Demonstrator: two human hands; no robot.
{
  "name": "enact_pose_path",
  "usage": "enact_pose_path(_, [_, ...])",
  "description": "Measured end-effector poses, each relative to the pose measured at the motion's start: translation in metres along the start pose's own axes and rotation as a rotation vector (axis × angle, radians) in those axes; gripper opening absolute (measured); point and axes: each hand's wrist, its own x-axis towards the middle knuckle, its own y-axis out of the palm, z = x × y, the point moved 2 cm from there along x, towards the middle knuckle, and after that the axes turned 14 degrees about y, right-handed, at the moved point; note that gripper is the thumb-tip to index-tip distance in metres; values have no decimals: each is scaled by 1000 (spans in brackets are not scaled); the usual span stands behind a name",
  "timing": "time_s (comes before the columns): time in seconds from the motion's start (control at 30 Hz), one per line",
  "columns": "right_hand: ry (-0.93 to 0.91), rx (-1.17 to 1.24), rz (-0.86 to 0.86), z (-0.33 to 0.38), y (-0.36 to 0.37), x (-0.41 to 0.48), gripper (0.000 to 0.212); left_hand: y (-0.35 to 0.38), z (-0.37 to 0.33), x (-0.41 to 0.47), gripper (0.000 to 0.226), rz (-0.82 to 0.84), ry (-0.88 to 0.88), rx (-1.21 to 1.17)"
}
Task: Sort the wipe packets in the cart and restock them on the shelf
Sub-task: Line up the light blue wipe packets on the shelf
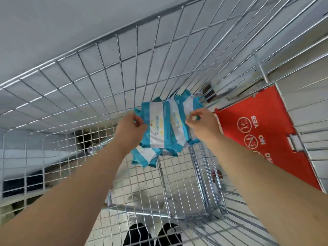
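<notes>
Both hands down in the cart [99,71]. Left hand [130,129] grips the left edge of the wipe packets [159,128], right hand [203,124] pinches the right edge. Blue-white stack sits near the cart's far end, next to the red flap [262,125]. More packets underneath.

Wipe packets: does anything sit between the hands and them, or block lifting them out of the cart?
Nothing visible. The left hand and right hand already grip the wipe packets from both sides, and the cart is open above them. The shelf is not in view.
</notes>
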Motion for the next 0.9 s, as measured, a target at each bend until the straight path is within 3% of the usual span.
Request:
enact_pose_path(0.13, [-1,-37,-4,8,4,-6,50,-9,8,-9,29,10,-32,-56])
enact_pose_path(0.27, [-118,-266,-114,15,-9,-11,48,-10,11,-16,39,75,-28,-161])
enact_pose_path(0.4, [-59,87,69,16,-16,-25,3,-11,11,-26,20,43,-92,-367])
enact_pose_path(0.47, [66,316,194,16,-14,-36,8,-10,14,-33,9,-7,-116,-413])
enact_pose_path(0.57, [251,532,414,10,0,-53,20,-5,16,-41,21,-93,-219,-548])
enact_pose_path(0.7, [302,467,555,3,25,-69,32,3,9,-49,26,-85,-190,-740])
enact_pose_path(0.77, [257,325,524,0,31,-70,27,0,12,-47,33,-93,-149,-693])
enact_pose_path(0.9, [-21,-54,133,-1,23,-56,19,-14,25,-37,39,-143,-147,-514])
